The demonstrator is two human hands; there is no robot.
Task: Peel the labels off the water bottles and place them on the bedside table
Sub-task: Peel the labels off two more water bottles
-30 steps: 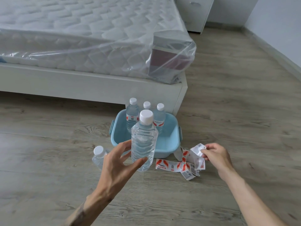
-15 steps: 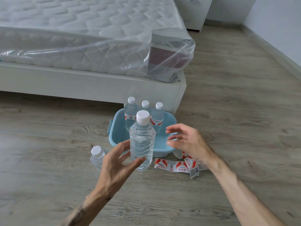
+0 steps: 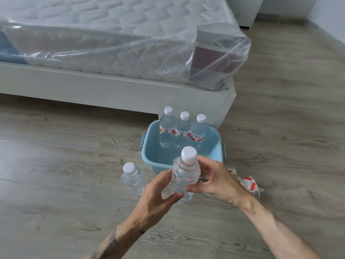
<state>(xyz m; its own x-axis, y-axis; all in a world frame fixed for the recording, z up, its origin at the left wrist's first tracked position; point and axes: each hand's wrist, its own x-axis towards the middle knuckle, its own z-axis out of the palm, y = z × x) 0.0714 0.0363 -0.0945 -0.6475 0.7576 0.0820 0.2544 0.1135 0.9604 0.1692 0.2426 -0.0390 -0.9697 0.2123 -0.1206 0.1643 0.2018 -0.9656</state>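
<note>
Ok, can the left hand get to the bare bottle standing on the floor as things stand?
Probably yes, once freed: the left hand now grips the held bottle with the right hand. The bare bottle stands just beside it, nothing between.

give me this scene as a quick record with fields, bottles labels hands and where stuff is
held bottle: unlabelled bottle, white cap, upright, above the floor
left hand: left hand on the held bottle's lower left side
right hand: right hand on its right side
tub: blue tub on the floor by the bed corner
labelled bottles: three bottles standing in the tub
bare bottle: second unlabelled bottle on the floor, left of the hands
peeled labels: labels on the floor, right of the tub
</note>
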